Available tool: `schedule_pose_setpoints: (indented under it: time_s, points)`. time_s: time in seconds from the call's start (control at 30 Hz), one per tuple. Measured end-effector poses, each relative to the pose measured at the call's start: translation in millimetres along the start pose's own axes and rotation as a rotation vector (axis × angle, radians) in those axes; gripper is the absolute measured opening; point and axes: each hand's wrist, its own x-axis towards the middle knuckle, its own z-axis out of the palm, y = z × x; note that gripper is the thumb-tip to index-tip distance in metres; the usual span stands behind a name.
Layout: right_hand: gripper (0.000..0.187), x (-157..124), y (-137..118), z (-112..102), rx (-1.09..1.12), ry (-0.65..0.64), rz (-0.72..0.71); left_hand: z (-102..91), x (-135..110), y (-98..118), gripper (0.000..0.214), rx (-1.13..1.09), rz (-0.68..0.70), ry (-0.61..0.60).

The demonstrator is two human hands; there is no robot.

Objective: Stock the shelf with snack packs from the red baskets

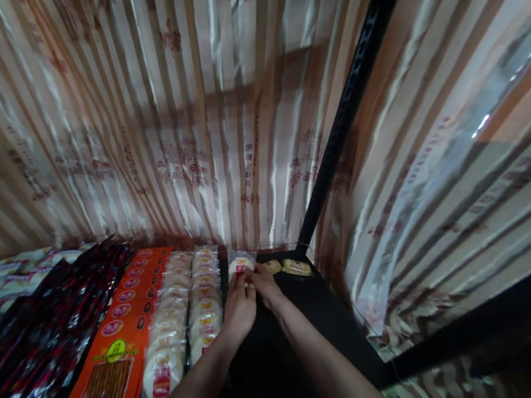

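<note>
A clear packet with a round white cake and a red label [239, 263] lies at the back of the black shelf [298, 339]. My left hand [241, 300] grips its near edge from the left, fingers bent. From the right, my right hand [262, 284] pinches the same edge, and the two hands' fingertips almost meet. To the left run two rows of similar packets, a nearer row [205, 306] and a farther row [165, 331], overlapping one another. Just beyond my right hand sits a small yellow wrapped snack [297, 267], with another [273, 266] partly hidden behind the fingers.
Orange snack packs [118, 312] and a heap of dark shiny packets [52, 334] fill the left of the shelf. White packets [19, 273] lie farther left. A black metal post [341, 122] rises at the back right corner, and striped printed sheeting [175, 119] hangs behind.
</note>
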Motion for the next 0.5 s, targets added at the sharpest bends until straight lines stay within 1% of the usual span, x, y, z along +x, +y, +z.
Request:
schedule_pose_setpoints:
  time_s: [0.07, 0.13, 0.2, 0.27, 0.33, 0.4, 0.5]
  points:
    - [0.022, 4.8, 6.0, -9.5, -0.149, 0.100, 0.003, 3.0, 6.0, -0.9, 0.051, -0.010, -0.042, -0.068]
    - [0.022, 7.8, 14.1, -21.5, -0.251, 0.169, 0.001, 8.5, 9.7, -1.7, 0.053, -0.010, -0.069, -0.104]
    - [0.022, 10.2, 21.4, -30.9, -0.283, 0.196, -0.006, 14.7, 12.3, -2.4, 0.053, -0.009, -0.081, -0.106]
    - [0.022, 12.6, 24.7, -33.9, -0.283, 0.184, -0.029, 19.3, 14.9, -2.9, 0.051, -0.010, -0.083, -0.089]
    - [0.022, 15.9, 22.1, -29.5, -0.278, 0.133, -0.072, 20.7, 18.6, -3.2, 0.050, -0.016, -0.079, -0.059]
    - [0.023, 20.6, 14.9, -19.9, -0.289, 0.075, -0.121, 18.6, 23.6, -3.2, 0.050, -0.028, -0.081, -0.027]
    - [0.021, 31.2, 3.0, -3.0, -0.370, 0.065, -0.131, 11.4, 32.7, -3.1, 0.051, -0.034, -0.126, 0.005]
